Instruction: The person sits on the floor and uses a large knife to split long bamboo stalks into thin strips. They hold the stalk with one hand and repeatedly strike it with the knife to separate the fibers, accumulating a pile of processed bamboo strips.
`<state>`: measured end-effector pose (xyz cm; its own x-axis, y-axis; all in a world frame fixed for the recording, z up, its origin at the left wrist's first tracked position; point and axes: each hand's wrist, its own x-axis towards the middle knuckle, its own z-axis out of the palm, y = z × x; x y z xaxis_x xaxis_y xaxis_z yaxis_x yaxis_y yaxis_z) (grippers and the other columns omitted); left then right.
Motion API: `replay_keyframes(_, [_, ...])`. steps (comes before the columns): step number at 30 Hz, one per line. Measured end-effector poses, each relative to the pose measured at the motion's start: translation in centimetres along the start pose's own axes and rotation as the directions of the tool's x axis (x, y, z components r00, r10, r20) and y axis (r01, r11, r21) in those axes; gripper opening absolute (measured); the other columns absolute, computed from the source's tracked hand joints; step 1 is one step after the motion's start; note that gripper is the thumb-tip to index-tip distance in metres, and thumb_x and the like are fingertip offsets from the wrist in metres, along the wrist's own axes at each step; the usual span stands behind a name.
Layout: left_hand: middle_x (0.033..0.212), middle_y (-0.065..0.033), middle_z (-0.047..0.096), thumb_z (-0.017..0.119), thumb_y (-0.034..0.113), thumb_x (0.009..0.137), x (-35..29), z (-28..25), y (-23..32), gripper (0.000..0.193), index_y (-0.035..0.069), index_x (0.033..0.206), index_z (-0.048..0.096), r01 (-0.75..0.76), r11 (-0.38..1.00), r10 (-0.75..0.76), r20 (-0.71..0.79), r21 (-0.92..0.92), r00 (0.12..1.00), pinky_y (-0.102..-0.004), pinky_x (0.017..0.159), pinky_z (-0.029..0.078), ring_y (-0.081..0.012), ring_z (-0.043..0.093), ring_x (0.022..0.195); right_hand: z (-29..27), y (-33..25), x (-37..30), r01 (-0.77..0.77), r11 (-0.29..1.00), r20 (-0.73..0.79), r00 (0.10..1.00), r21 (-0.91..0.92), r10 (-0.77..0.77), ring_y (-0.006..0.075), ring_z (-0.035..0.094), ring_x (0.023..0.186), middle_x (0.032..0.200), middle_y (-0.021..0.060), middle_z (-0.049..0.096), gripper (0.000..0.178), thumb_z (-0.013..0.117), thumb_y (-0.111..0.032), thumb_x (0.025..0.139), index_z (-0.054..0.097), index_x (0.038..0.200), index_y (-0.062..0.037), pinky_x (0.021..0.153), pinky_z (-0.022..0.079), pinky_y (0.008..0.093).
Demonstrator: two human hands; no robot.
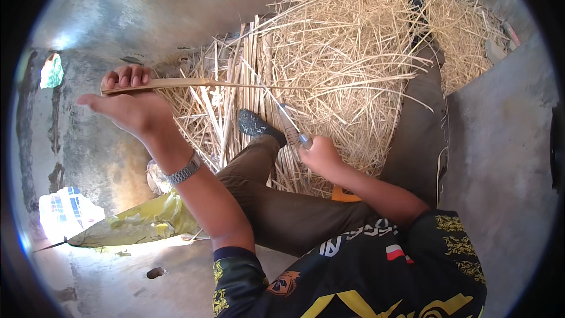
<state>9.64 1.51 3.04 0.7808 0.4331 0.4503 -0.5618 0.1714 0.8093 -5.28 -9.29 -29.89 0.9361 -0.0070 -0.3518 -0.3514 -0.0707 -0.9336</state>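
My left hand [136,106] is held out at the left, fingers curled over one side of a bamboo strip [183,82] and the thumb stretched along the other. The strip is wide at the hand and continues rightward as a thin length over the shavings. In the middle, my right hand [321,154] is closed round the handle of a knife [288,122]. A grey metal collar shows at the fist, and the blade slants up and left, apart from the wide part of the strip. A thin pale sliver [257,75] lies beyond the blade's tip.
A large heap of straw-like shavings [347,35] covers the floor between my legs, with longer split strips [253,41] at its left. My shoe [259,125] rests among them. A yellow-green sack [147,218] lies at the left. An orange object [344,194] shows under my right forearm.
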Motion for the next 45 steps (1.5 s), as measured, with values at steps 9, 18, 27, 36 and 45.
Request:
replay_keyframes(9, [0.074, -0.0001, 0.042, 0.033, 0.057, 0.106, -1.8, 0.0, -1.2, 0.049, 0.013, 0.084, 0.041, 0.046, 0.999, -0.041, 0.274, -0.009, 0.961, -0.0265, 0.064, 0.033, -0.0138, 0.039, 0.069, -2.5, 1.4, 2.6, -0.211, 0.910, -0.023, 0.976, -0.358, 0.217, 0.0329, 0.069, 0.068, 0.068, 0.0161, 0.067, 0.031, 0.068, -0.028, 0.083, 0.069, 0.086, 0.0027, 0.065, 0.054, 0.0426])
replay_keyframes(18, [0.074, 0.0040, 0.045, 0.060, 0.072, 0.088, -2.8, 0.4, 4.2, 0.058, 0.018, 0.079, 0.041, -0.116, 0.957, 0.186, 0.253, -0.267, 0.949, -0.0222, 0.045, 0.029, -0.0067, 0.037, 0.055, -4.8, -3.1, 0.7, 0.072, 0.931, 0.122, 0.992, -0.357, -0.030, 0.0282, 0.069, 0.067, 0.068, 0.0120, 0.066, 0.031, 0.065, -0.033, 0.089, 0.069, 0.096, -0.0026, 0.065, 0.055, 0.0420])
replay_keyframes(27, [0.055, 0.0056, 0.037, 0.079, 0.019, 0.086, -1.2, 1.3, 3.0, 0.047, 0.019, 0.071, 0.034, -0.368, 0.929, 0.359, 0.155, 0.037, 0.920, -0.0209, 0.042, 0.022, -0.0025, 0.032, 0.046, -4.2, -0.8, 1.6, -0.092, 0.927, -0.094, 0.994, -0.363, 0.062, 0.0273, 0.069, 0.066, 0.072, 0.0130, 0.069, 0.029, 0.066, -0.028, 0.087, 0.070, 0.093, -0.0005, 0.064, 0.055, 0.0397])
replay_keyframes(36, [0.053, 0.0049, 0.031, 0.061, 0.003, 0.094, 0.0, 0.1, -1.6, 0.045, 0.017, 0.065, 0.029, -0.319, 0.947, 0.308, 0.205, 0.023, 0.929, -0.0243, 0.038, 0.017, -0.0047, 0.030, 0.041, -2.6, 0.6, 2.2, -0.036, 0.961, -0.082, 0.997, -0.275, 0.013, 0.0186, 0.062, 0.055, 0.068, 0.0060, 0.066, 0.020, 0.063, -0.026, 0.091, 0.071, 0.096, -0.0082, 0.055, 0.050, 0.0349])
replay_keyframes(45, [0.052, 0.0038, 0.035, 0.066, 0.001, 0.094, -0.2, 0.2, -1.6, 0.043, 0.017, 0.069, 0.034, -0.264, 0.963, 0.271, 0.219, -0.060, 0.937, -0.0239, 0.035, 0.022, -0.0046, 0.032, 0.039, -3.0, 1.3, 2.4, 0.032, 0.911, -0.138, 0.986, -0.411, -0.097, 0.0215, 0.064, 0.058, 0.068, 0.0060, 0.065, 0.022, 0.063, -0.030, 0.090, 0.070, 0.092, -0.0090, 0.058, 0.050, 0.0393])
